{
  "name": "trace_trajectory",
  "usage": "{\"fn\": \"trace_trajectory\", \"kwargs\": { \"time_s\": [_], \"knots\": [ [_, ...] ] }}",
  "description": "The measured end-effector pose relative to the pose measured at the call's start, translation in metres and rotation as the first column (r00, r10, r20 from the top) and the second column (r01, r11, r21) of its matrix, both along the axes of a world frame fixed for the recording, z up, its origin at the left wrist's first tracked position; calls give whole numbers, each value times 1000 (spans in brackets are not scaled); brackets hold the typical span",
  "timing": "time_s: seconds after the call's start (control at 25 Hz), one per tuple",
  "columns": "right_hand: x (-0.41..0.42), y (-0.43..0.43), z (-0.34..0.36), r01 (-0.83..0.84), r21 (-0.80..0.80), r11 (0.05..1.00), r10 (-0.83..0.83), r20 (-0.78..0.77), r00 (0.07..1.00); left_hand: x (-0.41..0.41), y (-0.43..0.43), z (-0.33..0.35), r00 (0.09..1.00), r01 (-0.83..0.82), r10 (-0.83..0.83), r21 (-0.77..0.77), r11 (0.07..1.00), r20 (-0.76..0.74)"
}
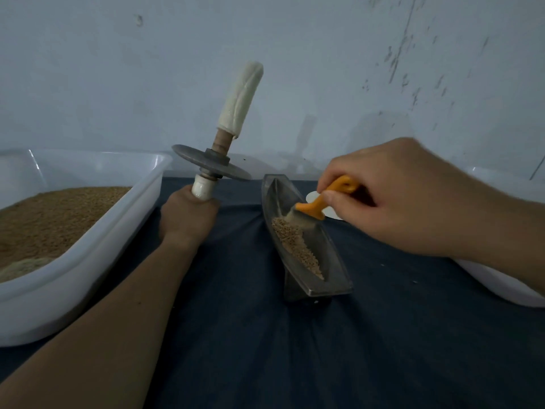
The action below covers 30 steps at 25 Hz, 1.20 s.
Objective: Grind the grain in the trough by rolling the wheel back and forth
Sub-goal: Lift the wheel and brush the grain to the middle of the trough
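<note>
- Gripping of the wheel's axle is recorded at centre left: the left hand (188,215) is closed in a fist round the white lower handle (202,191), with the forearm running in from the lower left corner.
- The wheel (211,166), a grey metal disc, is held up off the worktop, clear of the trough and to the upper left of its far end. The disc lies roughly flat and the axle leans toward the upper right.
- The upper handle (240,98) is wrapped in off-white cloth and is held by nothing.
- The right hand (398,196), right of centre, is curled round the orange handle of a brush (327,202), which is pinched between thumb and fingers.
- The bristles (295,216) are pointed down into the trough and appear to touch the far end of the grain.
- The trough (330,258), boat-shaped metal on a dark foot, is set at centre frame, running from upper centre toward the lower right on the dark blue cloth (383,349) over the worktop.
- The grain (298,249) is seen as a pale tan strip along the trough bottom, from the middle to the near end.
- A white tub (88,261) at the left edge is filled with brown grain.
- A second white tub (501,284) at the right edge is partly hidden by the right forearm; its contents cannot be seen.
- A small white round object (312,197) is noted beyond the trough, under the brush handle; it cannot be identified.
</note>
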State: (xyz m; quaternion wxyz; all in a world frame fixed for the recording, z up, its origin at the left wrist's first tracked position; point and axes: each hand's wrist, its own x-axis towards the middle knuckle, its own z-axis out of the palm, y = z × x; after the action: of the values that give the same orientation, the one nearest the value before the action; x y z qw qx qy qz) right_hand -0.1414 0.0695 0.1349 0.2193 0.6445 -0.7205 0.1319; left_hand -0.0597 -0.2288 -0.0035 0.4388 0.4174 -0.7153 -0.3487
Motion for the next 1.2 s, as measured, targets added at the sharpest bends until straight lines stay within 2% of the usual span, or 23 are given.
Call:
{"fn": "trace_trajectory", "kwargs": {
  "time_s": [0.2, 0.36, 0.72, 0.84, 0.92, 1.0, 1.2],
  "knots": [
    [41, 31, 16, -32, -123, 992, 38, 49, 998, 1, 3, 0, 999, 21, -20, -32, 999, 38],
    [55, 35, 19, -37, -155, 987, 43, 30, 999, 0, 6, 2, 995, 20, -13, -69, 997, 102],
    [42, 8, -23, 85, 25, 996, -88, 158, 984, 1, 7, 2, 992, 26, -17, -77, 997, 121],
    [32, 9, -16, 98, -76, 992, -76, 247, 966, 0, 6, 2, 995, 28, -21, -70, 997, 98],
    [30, 15, -2, 102, -189, 977, -64, 194, 979, 0, 5, 2, 995, 21, -14, -71, 997, 100],
    [34, 22, 9, 87, -230, 969, -64, 108, 992, -1, 5, 1, 993, 19, -9, -81, 997, 115],
    [48, 21, -4, 92, -65, 994, -79, 180, 981, 0, 7, 1, 990, 36, -23, -91, 995, 143]
  ]
}}
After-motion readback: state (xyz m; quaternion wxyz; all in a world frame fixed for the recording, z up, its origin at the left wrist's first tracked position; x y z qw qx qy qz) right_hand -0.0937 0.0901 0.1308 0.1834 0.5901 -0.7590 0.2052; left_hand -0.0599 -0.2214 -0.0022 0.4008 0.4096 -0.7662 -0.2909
